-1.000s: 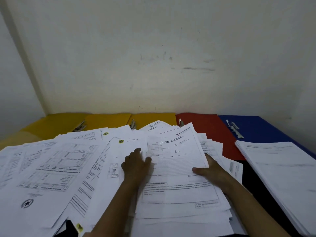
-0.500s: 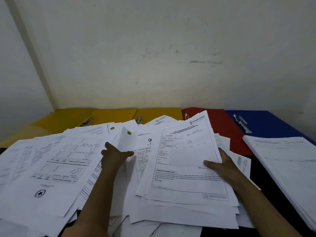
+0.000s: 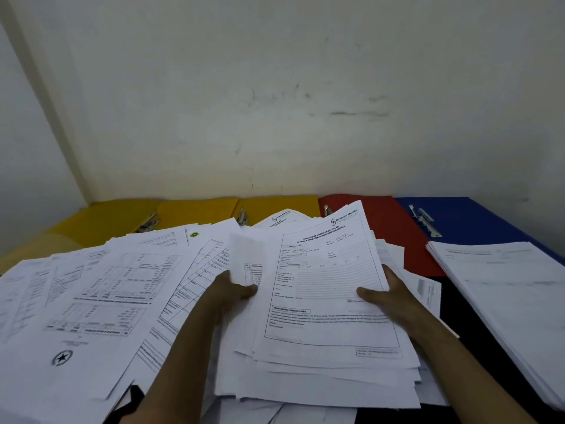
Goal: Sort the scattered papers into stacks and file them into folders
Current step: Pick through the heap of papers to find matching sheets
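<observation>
Form sheet (image 3: 330, 289) tilts, long axis toward red folder (image 3: 382, 228).

A single head-mounted wide-angle view looks forward and down from above the person's forearms, close over the scattered papers (image 3: 101, 301). It faces the rear wall (image 3: 275, 87), which fills the upper half. Both hands enter from the bottom edge. Straight edges bow near the frame borders. No second view exists.

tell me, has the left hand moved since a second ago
Yes. The left hand lay flat on the form bundle; it has shifted left off it, toward the yellow folders, and now pinches a loose sheet.
</observation>
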